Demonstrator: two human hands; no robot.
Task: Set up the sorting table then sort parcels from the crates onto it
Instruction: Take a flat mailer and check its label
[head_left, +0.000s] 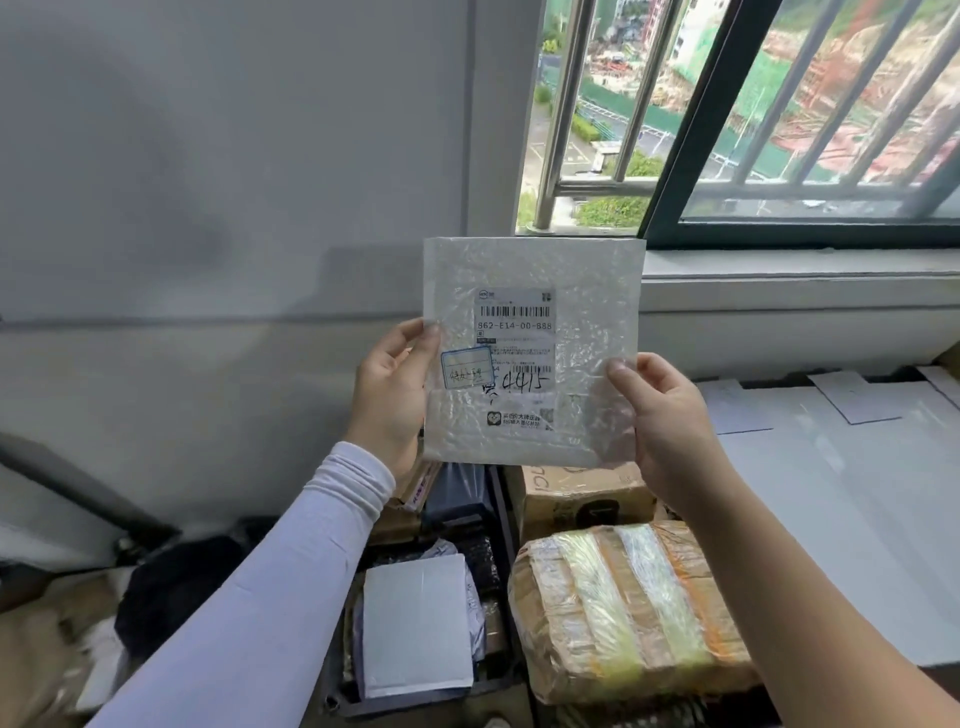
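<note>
A flat white bubble mailer (592, 322) with a barcode label is held upright at chest height, label side facing me. My left hand (392, 395) pinches its left edge and my right hand (662, 415) pinches its right edge. Below it, a dark crate (501, 525) holds several parcels, among them a white padded envelope (415, 623). To the right of that, a cardboard box (576, 499) and a tape-wrapped brown parcel (623, 608) are stacked. The white sorting table (841, 499) lies at the right with paper slips (857, 397) along its far edge.
A grey wall is straight ahead. A barred window (727, 114) and its sill (800, 291) sit above the table. Dark bags and clutter (171, 587) lie on the floor at the lower left.
</note>
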